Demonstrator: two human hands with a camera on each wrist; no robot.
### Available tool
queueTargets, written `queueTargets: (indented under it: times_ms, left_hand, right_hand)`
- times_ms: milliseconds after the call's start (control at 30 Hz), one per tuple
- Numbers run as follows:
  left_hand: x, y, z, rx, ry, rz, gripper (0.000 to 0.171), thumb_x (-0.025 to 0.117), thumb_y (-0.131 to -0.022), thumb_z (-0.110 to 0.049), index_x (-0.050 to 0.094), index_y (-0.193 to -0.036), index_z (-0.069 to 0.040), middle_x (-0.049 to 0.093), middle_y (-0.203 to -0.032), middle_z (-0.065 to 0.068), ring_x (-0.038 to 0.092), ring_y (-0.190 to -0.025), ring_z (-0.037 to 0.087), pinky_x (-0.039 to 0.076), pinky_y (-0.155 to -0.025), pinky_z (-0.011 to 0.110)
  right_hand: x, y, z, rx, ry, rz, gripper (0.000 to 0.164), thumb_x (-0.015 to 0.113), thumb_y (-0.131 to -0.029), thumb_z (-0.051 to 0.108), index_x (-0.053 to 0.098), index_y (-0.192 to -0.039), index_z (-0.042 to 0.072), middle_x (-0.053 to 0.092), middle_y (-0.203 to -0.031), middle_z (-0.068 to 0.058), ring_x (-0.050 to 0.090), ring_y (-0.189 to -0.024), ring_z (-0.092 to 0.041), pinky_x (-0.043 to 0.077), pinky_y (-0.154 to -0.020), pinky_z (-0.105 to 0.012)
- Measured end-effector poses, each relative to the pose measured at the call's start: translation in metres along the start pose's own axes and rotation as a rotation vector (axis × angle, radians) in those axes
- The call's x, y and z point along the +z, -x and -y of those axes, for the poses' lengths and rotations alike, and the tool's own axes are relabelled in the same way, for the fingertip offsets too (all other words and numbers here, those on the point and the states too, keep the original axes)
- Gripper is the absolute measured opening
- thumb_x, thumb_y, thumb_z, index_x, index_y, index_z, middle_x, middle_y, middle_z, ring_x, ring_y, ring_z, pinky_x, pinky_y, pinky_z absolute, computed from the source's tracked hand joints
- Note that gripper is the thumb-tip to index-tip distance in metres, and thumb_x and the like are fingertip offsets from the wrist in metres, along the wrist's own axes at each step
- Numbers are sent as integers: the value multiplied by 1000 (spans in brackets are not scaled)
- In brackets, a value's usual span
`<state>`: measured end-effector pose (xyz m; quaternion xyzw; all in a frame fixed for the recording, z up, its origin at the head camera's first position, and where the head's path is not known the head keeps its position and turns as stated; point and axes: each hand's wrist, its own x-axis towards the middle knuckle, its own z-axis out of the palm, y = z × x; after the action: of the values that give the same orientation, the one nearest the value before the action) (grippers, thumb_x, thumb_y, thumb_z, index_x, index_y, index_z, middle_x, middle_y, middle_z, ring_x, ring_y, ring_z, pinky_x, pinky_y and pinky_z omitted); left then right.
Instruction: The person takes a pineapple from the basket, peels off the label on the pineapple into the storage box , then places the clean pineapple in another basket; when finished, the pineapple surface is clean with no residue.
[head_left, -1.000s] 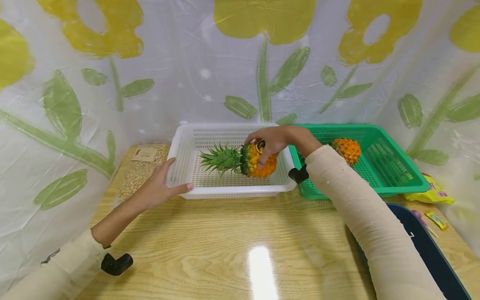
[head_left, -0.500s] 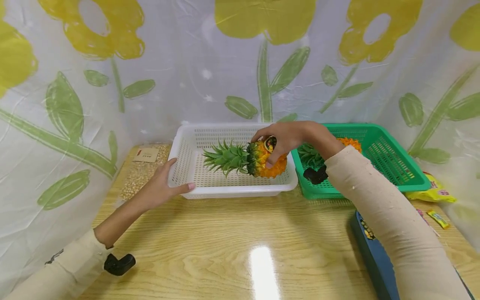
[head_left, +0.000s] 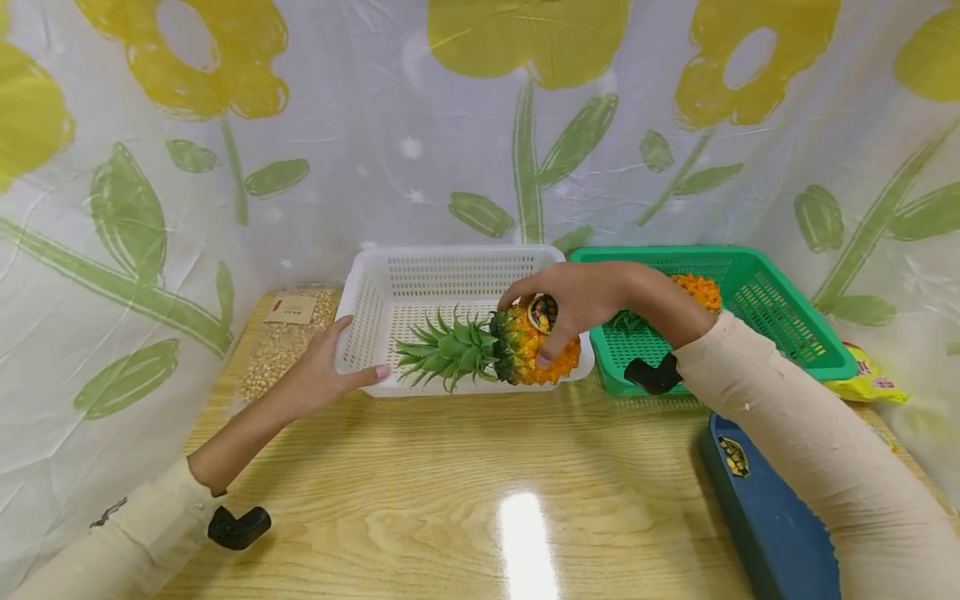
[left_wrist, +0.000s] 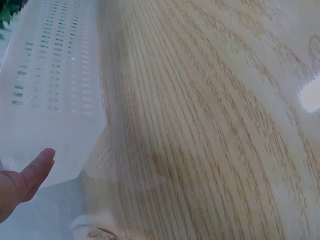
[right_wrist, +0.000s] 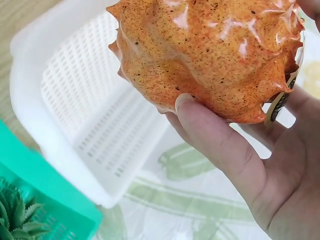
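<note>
My right hand (head_left: 585, 296) grips a small orange pineapple (head_left: 516, 343) from above, thumb on the near side. It lies sideways over the front rim of the white basket (head_left: 465, 385), its green crown pointing left. A dark round sticker shows on the fruit. The right wrist view shows the spiky orange base of the pineapple (right_wrist: 205, 55) with the thumb pressed against it. At the basket's front left corner rests my left hand (head_left: 315, 379), fingers straight along the left side and thumb on the front rim. The left wrist view has the straight thumb (left_wrist: 39, 172) by the basket.
A green basket (head_left: 795, 333) stands right of the white one, with another pineapple (head_left: 699, 288) in it, partly behind my right arm. A bag of pale kernels (head_left: 281, 350) lies at left. Front right is a dark blue tray (head_left: 772, 500); a yellow packet (head_left: 866, 379) lies beyond.
My right hand has lifted the pineapple out of the white basket and brought it nearer and slightly right, over the front rim. My left hand has stayed at the basket's corner.
</note>
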<state>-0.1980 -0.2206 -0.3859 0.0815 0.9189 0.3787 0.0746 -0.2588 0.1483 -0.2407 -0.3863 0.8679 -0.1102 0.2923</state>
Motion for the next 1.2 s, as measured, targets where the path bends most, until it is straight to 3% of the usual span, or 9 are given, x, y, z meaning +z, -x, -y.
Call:
queueTargets:
  times_ms: [633, 867, 1200]
  left_hand:
    - [1, 1, 0, 30, 15, -1, 112, 73, -88, -52, 5, -160, 1, 19, -154, 37, 40, -131, 54, 38, -103, 72]
    - [0, 2, 0, 20, 18, 4, 114, 73, -88, -54, 3, -160, 0, 17, -155, 37, 40, -131, 54, 38, -103, 72]
    - [3, -2, 3, 85, 54, -8, 105, 75, -88, -46, 12, -159, 1, 29, -146, 34, 52, -122, 48, 51, -94, 62]
  right_hand:
    - [41, 23, 23, -47, -8, 14, 88, 86, -76, 48, 45, -150, 21, 51, -147, 1, 55, -120, -18, 50, -99, -43]
    - [57, 32, 34, -60, -32, 7, 88, 87, -75, 44, 47, -149, 19, 51, -148, 2, 55, -126, -18, 48, -103, -43]
    - [82, 40, 44, -40, -72, -26, 85, 87, -73, 41, 50, -147, 25, 55, -142, 9, 56, -119, -11, 49, -99, -36]
